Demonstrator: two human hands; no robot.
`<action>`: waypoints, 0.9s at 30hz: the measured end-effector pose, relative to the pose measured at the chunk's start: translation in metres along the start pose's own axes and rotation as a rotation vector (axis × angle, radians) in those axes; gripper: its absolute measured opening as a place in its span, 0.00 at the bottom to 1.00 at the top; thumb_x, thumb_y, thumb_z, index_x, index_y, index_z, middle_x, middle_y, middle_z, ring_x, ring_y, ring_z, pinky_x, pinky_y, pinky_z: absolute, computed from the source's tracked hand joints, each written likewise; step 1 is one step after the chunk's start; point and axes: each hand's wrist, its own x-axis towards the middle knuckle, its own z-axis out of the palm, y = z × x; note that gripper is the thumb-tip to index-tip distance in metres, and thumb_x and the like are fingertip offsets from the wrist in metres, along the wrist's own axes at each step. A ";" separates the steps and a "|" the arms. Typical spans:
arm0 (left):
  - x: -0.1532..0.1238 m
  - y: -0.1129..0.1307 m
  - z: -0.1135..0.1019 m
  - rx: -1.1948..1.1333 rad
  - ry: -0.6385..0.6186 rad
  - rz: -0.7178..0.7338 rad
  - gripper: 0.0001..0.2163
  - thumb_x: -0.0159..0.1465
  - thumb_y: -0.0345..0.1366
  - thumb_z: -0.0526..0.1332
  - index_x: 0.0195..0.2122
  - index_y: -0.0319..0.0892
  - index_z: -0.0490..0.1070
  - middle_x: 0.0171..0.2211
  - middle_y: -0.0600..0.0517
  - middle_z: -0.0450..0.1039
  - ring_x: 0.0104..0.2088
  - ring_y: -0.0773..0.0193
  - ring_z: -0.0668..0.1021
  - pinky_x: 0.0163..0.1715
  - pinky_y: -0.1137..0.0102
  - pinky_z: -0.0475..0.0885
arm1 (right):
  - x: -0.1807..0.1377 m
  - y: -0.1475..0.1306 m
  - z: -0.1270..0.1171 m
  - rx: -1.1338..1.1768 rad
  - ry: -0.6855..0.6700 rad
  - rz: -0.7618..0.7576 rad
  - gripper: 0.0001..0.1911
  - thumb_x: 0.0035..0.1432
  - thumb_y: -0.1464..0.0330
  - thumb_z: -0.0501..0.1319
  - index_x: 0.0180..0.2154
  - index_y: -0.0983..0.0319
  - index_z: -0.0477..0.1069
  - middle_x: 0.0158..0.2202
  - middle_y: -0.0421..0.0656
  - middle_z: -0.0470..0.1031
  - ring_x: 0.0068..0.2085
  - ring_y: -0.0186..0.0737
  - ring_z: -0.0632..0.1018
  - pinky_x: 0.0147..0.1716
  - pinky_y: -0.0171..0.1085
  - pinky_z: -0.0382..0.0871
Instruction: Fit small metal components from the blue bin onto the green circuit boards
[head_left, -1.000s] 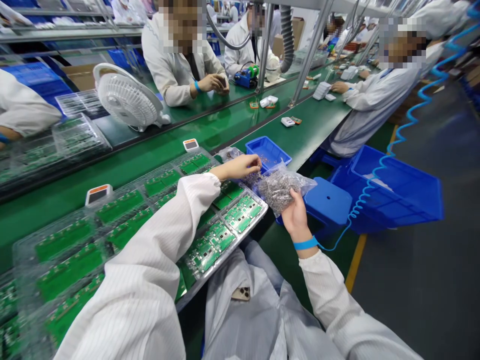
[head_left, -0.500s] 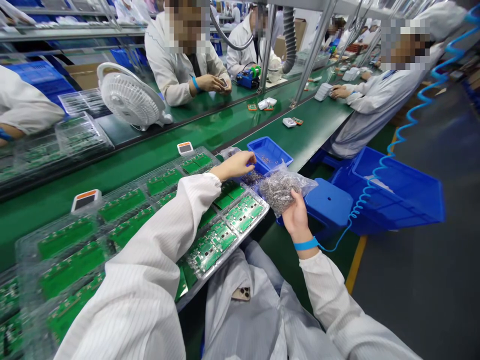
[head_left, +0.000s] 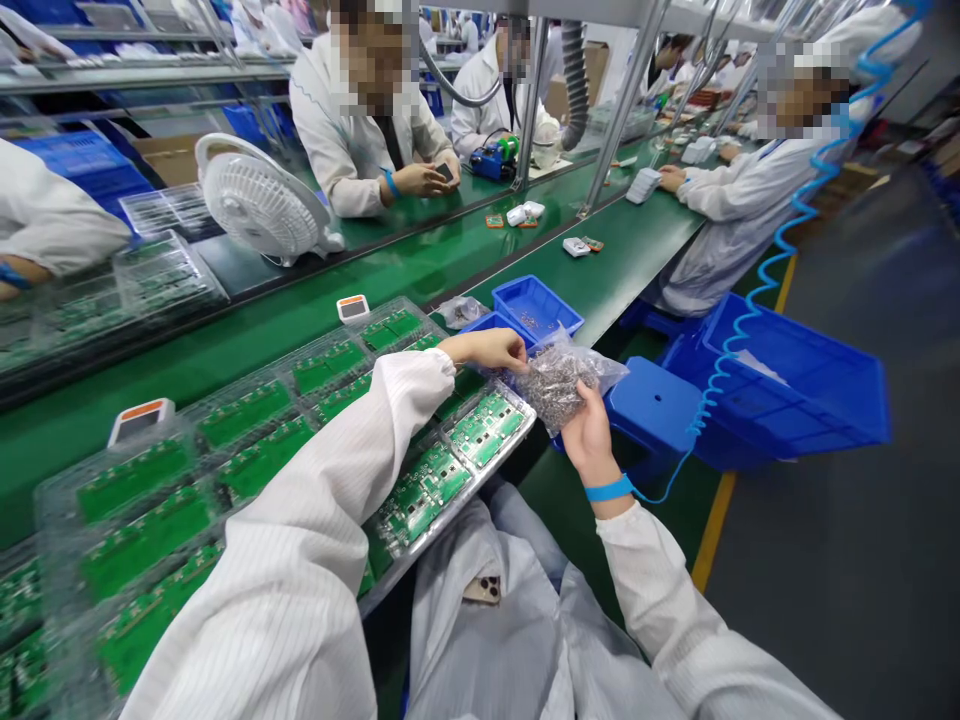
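Note:
A clear plastic bag (head_left: 556, 385) full of small metal-looking parts is tilted over the edge of the bench. My right hand (head_left: 589, 425) grips it from the right, thumb on top. At the bag's left edge, my left hand (head_left: 491, 348) has its fingers curled and pinched on the plastic; the fingertips are partly hidden. Just behind them is a blue bin (head_left: 486, 322), mostly covered by my hand. Another blue bin (head_left: 541, 303) with a few small parts stands beyond the bag. Under my left forearm lies a clear tray (head_left: 304, 405) of green circuit boards (head_left: 259, 410).
White-and-orange devices (head_left: 141, 420) sit on the green conveyor belt (head_left: 247, 335). A crumpled plastic bag (head_left: 461, 311) lies behind the bins. To the right are a blue stool (head_left: 656, 400), a large blue crate (head_left: 810, 375) and a coiled blue cord (head_left: 784, 250). Co-workers sit across and farther along.
My left hand has moved down and right, from over the near bin to the bag's edge. The bag has shifted slightly left. The devices on the belt have slid left.

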 end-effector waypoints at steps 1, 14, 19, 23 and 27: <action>-0.001 -0.001 0.000 -0.022 0.004 -0.002 0.16 0.62 0.49 0.77 0.37 0.41 0.83 0.32 0.52 0.85 0.32 0.63 0.80 0.37 0.69 0.73 | 0.000 0.001 0.000 0.004 0.007 0.002 0.19 0.59 0.61 0.76 0.52 0.54 0.83 0.53 0.40 0.91 0.59 0.51 0.88 0.69 0.56 0.80; -0.003 -0.013 -0.004 -0.195 0.342 -0.037 0.06 0.74 0.36 0.69 0.41 0.43 0.74 0.36 0.49 0.84 0.34 0.63 0.84 0.34 0.68 0.81 | 0.001 0.003 -0.002 0.042 0.032 0.004 0.19 0.59 0.62 0.76 0.51 0.54 0.83 0.52 0.38 0.91 0.56 0.46 0.88 0.67 0.52 0.82; -0.006 -0.021 -0.007 -0.072 0.450 -0.082 0.09 0.78 0.41 0.70 0.50 0.40 0.78 0.46 0.47 0.84 0.44 0.58 0.87 0.46 0.60 0.86 | 0.001 0.003 -0.003 0.050 0.047 0.009 0.19 0.58 0.63 0.77 0.51 0.55 0.83 0.51 0.39 0.91 0.55 0.47 0.88 0.64 0.50 0.83; -0.008 -0.023 -0.005 0.058 0.468 -0.097 0.15 0.77 0.46 0.73 0.55 0.40 0.81 0.57 0.45 0.83 0.57 0.51 0.85 0.61 0.49 0.84 | 0.002 0.005 -0.004 0.054 0.038 0.008 0.18 0.59 0.64 0.75 0.51 0.54 0.83 0.51 0.39 0.91 0.56 0.47 0.88 0.64 0.50 0.83; -0.003 -0.014 0.006 0.094 0.376 -0.101 0.16 0.78 0.49 0.70 0.53 0.40 0.82 0.54 0.45 0.86 0.56 0.52 0.87 0.64 0.47 0.82 | 0.003 0.010 -0.008 0.087 0.040 0.033 0.18 0.58 0.64 0.72 0.51 0.55 0.82 0.50 0.40 0.91 0.53 0.50 0.89 0.63 0.53 0.85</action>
